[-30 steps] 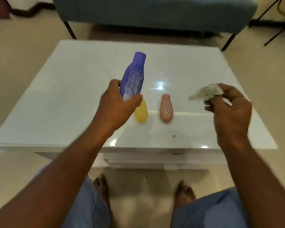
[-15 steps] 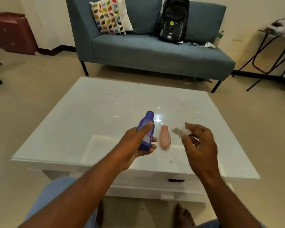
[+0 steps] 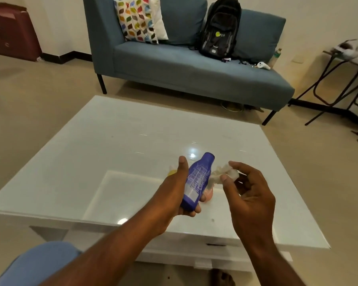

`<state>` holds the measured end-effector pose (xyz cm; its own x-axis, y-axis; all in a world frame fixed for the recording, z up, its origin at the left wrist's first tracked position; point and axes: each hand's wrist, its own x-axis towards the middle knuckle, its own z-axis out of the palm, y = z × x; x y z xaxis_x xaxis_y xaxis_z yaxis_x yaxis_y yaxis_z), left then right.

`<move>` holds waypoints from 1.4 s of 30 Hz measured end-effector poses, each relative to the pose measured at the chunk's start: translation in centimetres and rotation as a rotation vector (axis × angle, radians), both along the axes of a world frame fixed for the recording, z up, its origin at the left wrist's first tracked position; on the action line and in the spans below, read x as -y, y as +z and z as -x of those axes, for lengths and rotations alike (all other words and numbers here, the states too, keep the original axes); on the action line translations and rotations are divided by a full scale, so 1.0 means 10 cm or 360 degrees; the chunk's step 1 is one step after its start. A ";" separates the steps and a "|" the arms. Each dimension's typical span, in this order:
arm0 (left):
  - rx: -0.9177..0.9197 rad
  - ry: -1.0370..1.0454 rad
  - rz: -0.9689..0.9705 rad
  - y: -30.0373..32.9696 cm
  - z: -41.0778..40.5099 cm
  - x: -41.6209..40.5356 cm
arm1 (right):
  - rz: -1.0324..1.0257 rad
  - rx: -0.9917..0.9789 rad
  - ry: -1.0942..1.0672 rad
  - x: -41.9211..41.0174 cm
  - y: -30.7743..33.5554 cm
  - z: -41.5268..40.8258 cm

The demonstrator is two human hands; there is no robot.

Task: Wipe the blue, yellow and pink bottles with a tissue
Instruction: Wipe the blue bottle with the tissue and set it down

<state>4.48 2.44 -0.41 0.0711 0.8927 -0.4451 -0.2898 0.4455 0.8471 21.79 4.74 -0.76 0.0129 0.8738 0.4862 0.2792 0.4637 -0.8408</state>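
My left hand (image 3: 172,195) grips the blue bottle (image 3: 196,182) around its lower half and holds it tilted above the white table (image 3: 112,145), cap pointing away from me. My right hand (image 3: 248,190) pinches a crumpled white tissue (image 3: 220,174) against the bottle's right side. Only a sliver of the yellow bottle (image 3: 171,172) shows behind my left thumb. The pink bottle (image 3: 208,195) lies on the table, mostly hidden behind the blue bottle.
A blue sofa (image 3: 184,69) stands beyond the table with a patterned cushion (image 3: 137,19) and a black backpack (image 3: 219,29) on it. A folding metal stand (image 3: 339,79) is at the right. A dark red cabinet (image 3: 10,32) sits far left. My knees show below.
The camera has tilted up, so the sofa is now in view. My hands have come together: the tissue has moved left onto the blue bottle, which now covers most of the pink one.
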 end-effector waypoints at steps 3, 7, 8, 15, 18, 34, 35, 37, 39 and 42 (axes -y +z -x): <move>-0.0072 -0.0084 -0.0032 -0.08 -0.03 -0.02 | -0.0036 0.0060 0.0027 -0.05 -0.04 -0.01; -0.0006 -0.0184 -0.0035 -0.11 -0.07 0.01 | -0.0041 0.0144 0.0063 -0.09 -0.12 -0.02; -0.0007 -0.0189 -0.0036 -0.11 -0.06 0.02 | -0.0054 0.0174 0.0066 -0.09 -0.15 -0.01; -0.0193 0.0017 -0.0159 -0.10 -0.06 0.08 | -0.0290 0.0462 0.0393 0.14 -0.21 0.19; -0.0132 0.0033 -0.0227 -0.09 -0.06 0.11 | -0.0506 0.0636 0.0547 0.21 -0.17 0.21; -0.0185 -0.0058 -0.0331 -0.07 -0.13 0.16 | -0.0537 0.0745 0.0594 0.20 -0.16 0.12; -0.0215 -0.0066 -0.0342 -0.07 -0.12 0.15 | -0.0541 0.0767 0.0535 0.14 -0.15 0.08; -0.0294 -0.0102 -0.0344 -0.08 -0.10 0.17 | -0.0440 0.0731 0.0285 -0.02 -0.11 -0.03; -0.0337 -0.0114 -0.0346 -0.09 -0.09 0.19 | -0.0295 0.0637 0.0083 -0.16 -0.06 -0.15; -0.0312 -0.0089 -0.0317 -0.10 -0.10 0.21 | -0.0209 0.0606 0.0076 -0.11 -0.08 -0.13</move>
<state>5.53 0.35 -1.40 0.0523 0.9610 -0.2714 -0.0914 0.2752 0.9570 23.12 5.89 -1.58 -0.2285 0.7991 0.5560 0.5349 0.5803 -0.6141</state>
